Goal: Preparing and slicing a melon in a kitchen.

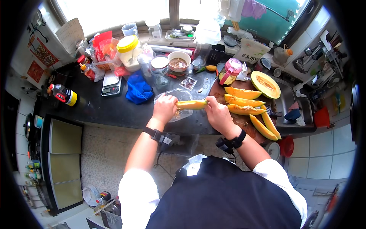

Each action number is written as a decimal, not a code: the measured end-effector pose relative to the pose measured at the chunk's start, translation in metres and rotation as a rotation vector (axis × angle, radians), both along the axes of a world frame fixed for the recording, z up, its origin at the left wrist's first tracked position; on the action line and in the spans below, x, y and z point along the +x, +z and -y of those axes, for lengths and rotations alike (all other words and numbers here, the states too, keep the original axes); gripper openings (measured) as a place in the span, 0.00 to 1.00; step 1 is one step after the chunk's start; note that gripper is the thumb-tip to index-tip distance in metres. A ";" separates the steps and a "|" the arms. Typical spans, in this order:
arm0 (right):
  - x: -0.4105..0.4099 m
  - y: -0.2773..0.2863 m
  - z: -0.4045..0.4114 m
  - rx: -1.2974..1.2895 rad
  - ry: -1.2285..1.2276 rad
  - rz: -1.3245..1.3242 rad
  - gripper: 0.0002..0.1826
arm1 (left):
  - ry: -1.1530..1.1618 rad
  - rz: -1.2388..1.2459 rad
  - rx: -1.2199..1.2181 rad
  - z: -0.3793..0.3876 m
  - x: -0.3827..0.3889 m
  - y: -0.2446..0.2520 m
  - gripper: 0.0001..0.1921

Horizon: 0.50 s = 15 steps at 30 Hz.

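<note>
My left hand (165,107) and my right hand (218,114) grip a melon wedge (191,104) by its two ends. The wedge lies level above a clear plastic bag (183,116) with some yellowish scraps in it. To the right, a round wooden cutting board (220,93) carries several more wedges. One melon wedge (246,109) there has stringy pulp and seeds along its edge. Two others, including a slimmer melon wedge (263,127), lie near the board's front edge. Behind them a halved melon (266,84) faces up, its hollow showing. A knife handle (276,114) juts out from the board's right side.
A blue cloth (139,88) and a kitchen scale (111,86) lie left of the bag. A glass jar (160,71), a bowl of brown liquid (179,61) and a pink-lidded jar (230,71) stand behind. The steel sink (306,108) is at the right.
</note>
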State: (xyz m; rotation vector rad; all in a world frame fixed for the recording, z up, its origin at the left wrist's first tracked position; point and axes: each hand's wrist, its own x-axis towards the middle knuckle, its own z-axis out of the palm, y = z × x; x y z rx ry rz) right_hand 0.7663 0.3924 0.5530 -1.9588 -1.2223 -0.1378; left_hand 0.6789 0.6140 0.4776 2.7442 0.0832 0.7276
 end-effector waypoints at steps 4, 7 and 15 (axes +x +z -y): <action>0.001 -0.002 0.002 -0.004 -0.015 -0.019 0.12 | 0.060 -0.008 -0.098 0.001 -0.001 -0.002 0.02; 0.004 -0.001 0.008 0.008 -0.044 -0.015 0.12 | 0.118 0.007 -0.237 0.001 -0.003 -0.003 0.03; 0.005 0.001 0.020 0.019 -0.056 -0.058 0.11 | 0.238 -0.057 -0.280 -0.010 -0.006 -0.008 0.04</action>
